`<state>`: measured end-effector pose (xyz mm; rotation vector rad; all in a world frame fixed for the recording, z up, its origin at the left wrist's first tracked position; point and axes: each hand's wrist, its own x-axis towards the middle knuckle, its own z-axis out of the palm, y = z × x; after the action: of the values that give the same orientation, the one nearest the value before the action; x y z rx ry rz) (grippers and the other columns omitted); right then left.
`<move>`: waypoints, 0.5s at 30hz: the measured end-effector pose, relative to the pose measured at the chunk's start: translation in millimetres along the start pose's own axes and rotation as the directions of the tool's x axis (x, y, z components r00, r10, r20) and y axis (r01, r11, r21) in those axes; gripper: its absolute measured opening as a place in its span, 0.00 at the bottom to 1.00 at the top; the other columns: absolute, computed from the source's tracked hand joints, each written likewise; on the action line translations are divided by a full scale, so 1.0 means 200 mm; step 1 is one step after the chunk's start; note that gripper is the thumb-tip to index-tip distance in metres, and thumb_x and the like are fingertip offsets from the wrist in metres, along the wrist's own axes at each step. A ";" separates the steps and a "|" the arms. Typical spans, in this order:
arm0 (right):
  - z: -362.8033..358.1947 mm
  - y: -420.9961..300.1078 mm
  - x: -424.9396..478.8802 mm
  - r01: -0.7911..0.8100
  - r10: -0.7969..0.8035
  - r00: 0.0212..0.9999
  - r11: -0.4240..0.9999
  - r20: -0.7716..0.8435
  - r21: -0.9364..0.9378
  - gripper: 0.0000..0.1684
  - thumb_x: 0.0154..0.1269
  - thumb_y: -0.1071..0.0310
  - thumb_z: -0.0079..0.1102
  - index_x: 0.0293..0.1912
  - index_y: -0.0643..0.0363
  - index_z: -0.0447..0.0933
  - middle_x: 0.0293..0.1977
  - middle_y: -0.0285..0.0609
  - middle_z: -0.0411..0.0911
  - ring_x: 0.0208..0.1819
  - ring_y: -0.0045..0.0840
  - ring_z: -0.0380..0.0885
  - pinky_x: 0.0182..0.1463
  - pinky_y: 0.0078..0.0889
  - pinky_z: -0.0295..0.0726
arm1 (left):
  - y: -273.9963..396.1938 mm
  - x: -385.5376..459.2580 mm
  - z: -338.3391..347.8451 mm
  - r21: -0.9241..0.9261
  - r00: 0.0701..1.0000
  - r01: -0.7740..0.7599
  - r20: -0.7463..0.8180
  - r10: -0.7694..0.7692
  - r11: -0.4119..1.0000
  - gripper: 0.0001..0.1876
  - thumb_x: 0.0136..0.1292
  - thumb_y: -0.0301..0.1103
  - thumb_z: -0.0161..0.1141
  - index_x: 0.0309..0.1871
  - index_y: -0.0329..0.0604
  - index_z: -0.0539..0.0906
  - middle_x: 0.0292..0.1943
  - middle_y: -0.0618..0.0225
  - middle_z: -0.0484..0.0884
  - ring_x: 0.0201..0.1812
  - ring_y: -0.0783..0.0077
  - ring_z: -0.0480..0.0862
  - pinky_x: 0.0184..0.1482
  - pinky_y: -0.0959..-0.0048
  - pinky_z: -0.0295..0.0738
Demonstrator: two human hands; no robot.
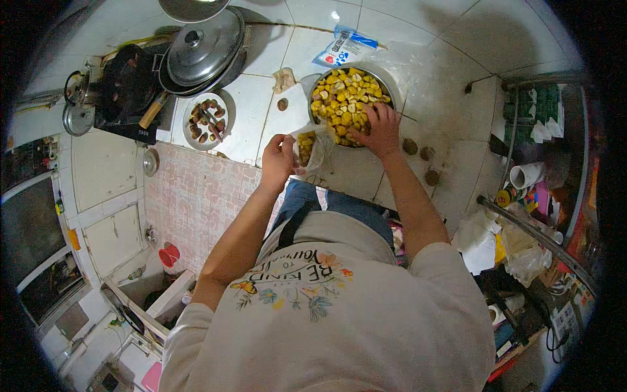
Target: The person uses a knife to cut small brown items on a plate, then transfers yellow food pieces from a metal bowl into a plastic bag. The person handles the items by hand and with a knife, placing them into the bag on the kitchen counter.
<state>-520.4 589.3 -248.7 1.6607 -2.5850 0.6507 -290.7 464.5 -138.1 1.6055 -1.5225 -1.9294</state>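
My left hand (278, 160) pinches the side of a clear plastic bag (322, 147) at the counter's front edge. Yellow peeled chestnuts (306, 147) show inside the bag, whose mouth lies close against a round metal bowl (310, 107). That bowl is heaped with more peeled chestnuts (345, 95), some whole and some broken. My right hand (383, 131) reaches over the bowl's near right rim. Its fingertips and thumb rest among the chestnuts, spread a little; whether they grip any is hidden.
A white plate (188, 113) at the left holds brown chestnuts and a slim tool. Behind it sit a lidded pan (205, 51) and a wooden handle (153, 110) by the stove. A blue-and-white packet (343, 46) lies behind the bowl. Round brown pieces (410, 146) lie right of my hand.
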 end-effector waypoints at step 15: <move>0.10 0.03 -0.01 0.223 -0.203 0.963 0.970 -0.179 0.098 0.31 0.53 0.50 0.64 0.53 0.50 0.67 0.54 0.43 0.62 0.54 0.41 0.61 0.57 0.49 0.63 | 0.00 0.06 0.07 0.082 1.000 0.023 -0.002 -0.023 0.996 0.12 0.69 0.42 0.49 0.41 0.42 0.75 0.18 0.68 0.71 0.16 0.78 0.72 0.15 0.74 0.76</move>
<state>-521.1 586.2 -268.6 1.7975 -2.2528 0.9010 -306.5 463.4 -148.0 1.6630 -1.6097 -1.9012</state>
